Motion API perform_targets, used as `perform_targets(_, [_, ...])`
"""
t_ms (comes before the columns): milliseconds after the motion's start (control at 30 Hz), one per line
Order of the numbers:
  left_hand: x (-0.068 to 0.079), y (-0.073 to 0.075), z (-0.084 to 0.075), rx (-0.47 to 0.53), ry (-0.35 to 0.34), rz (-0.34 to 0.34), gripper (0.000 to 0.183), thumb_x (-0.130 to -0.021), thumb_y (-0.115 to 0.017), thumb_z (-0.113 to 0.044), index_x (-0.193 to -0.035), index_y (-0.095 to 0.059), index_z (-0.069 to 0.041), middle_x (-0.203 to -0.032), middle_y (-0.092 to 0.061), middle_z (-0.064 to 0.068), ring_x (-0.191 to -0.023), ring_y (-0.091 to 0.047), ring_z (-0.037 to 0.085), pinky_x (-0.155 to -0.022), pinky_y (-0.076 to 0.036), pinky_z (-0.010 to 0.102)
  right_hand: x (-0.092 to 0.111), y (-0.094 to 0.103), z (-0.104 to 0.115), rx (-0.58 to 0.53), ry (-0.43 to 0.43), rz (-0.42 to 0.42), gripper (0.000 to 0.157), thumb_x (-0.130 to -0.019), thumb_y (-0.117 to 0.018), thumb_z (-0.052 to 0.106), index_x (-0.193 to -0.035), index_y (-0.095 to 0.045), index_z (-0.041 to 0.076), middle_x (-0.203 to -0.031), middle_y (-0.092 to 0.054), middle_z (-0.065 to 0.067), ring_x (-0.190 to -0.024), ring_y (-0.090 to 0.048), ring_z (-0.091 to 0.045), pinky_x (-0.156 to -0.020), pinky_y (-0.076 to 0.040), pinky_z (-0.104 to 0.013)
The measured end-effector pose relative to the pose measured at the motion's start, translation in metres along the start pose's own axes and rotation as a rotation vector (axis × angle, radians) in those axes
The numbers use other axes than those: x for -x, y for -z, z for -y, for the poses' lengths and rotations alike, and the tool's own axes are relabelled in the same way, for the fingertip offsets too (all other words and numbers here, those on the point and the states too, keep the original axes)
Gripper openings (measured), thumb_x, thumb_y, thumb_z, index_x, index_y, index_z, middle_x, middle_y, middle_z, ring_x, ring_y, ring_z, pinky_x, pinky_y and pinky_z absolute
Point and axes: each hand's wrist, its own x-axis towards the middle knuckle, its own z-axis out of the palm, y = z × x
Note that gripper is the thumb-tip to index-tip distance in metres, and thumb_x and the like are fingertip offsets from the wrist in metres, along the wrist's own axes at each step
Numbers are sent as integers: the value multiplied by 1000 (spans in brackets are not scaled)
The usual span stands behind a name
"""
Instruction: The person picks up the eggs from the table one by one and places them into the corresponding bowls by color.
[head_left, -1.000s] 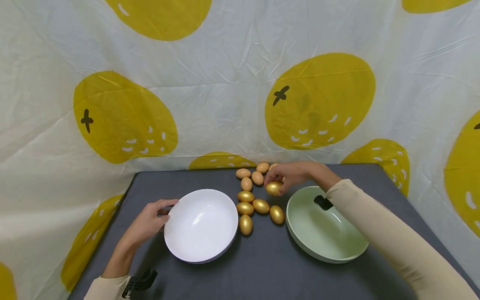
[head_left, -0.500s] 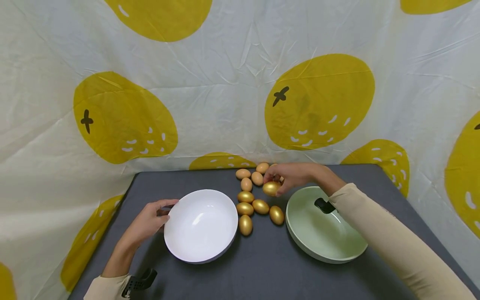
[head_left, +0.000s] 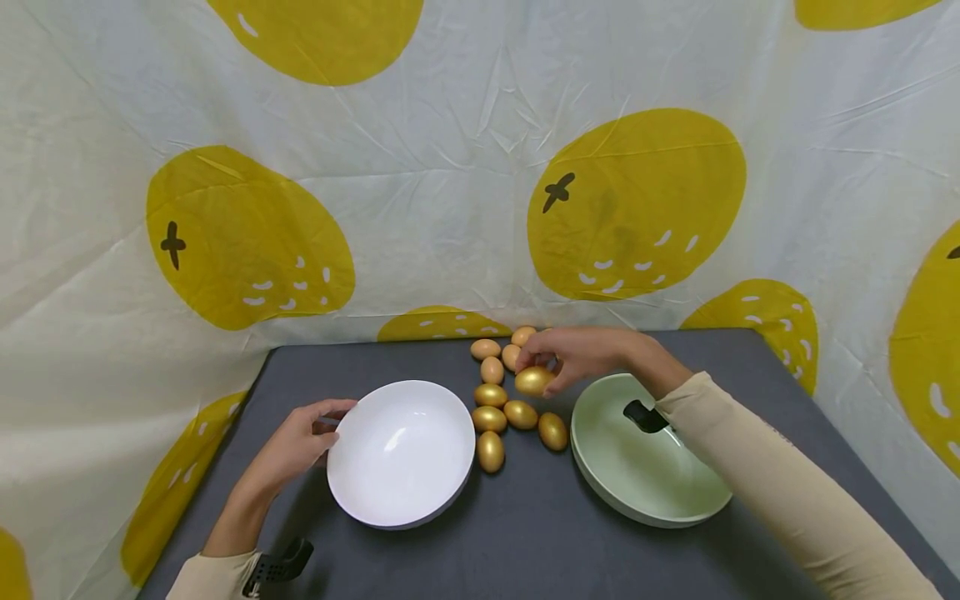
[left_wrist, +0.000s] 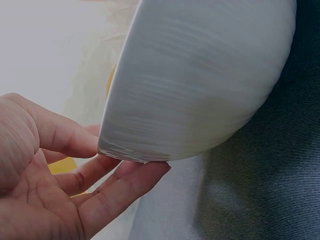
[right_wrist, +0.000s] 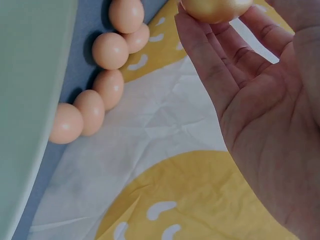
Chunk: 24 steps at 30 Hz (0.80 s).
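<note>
My right hand (head_left: 581, 357) pinches a shiny golden egg (head_left: 535, 381) between thumb and fingertips, raised over the middle of the table. In the right wrist view that egg (right_wrist: 216, 7) is cut off by the top edge. At the left, my left hand (head_left: 302, 433) holds the rim of a deep white bowl (head_left: 401, 454). The left wrist view has the thumb at the bowl's rim and fingertips against its outer wall (left_wrist: 200, 80). Several golden eggs (head_left: 521, 414) lie between this bowl and a pale green bowl (head_left: 652, 467), which stands under my right forearm.
Several brown eggs (head_left: 485, 350) lie at the back of the dark grey table (head_left: 517, 533); the right hand partly hides this group in the head view. Behind the table hangs a white cloth (head_left: 442, 242) with yellow fruit prints.
My right hand has shifted slightly left with the golden egg, away from the green bowl. The left hand and the white bowl have stayed in place.
</note>
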Motion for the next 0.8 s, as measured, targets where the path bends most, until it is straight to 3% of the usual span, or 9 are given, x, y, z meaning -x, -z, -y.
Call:
perform_targets(433, [-1,1,0,0,5,9,49,-95,-53,4,-144,-54,-3,-130,-58,21,-96,-66,28,-76,-62,46,-8,-5,21,39,118,0,40,-87,-77,9,-125,-64,15,-122,-60,2,-116,-59,-23,-95,-55,-36])
perform_targets(667, [-1,0,-1,8,16,7,50,-95,-53,4,-144,-54,-3,-131,-58,21,-97,-66,28,-76,-62,46,-14,-7,36,132,114,-10,44,-86,-78,12,-128,-64,17,-123,-62,7,-116,-56,-15,-95,-55,-36])
perform_targets(800, [-1,1,-1,12,14,10,50,-95,-53,4,-144,-53,-2,-130,-58,22,-97,-66,28,-77,-62,47,-18,-9,41,162,158,-3,42,-87,-78,13,-127,-66,18,-123,-64,9,-113,-56,-13,-96,-53,-37])
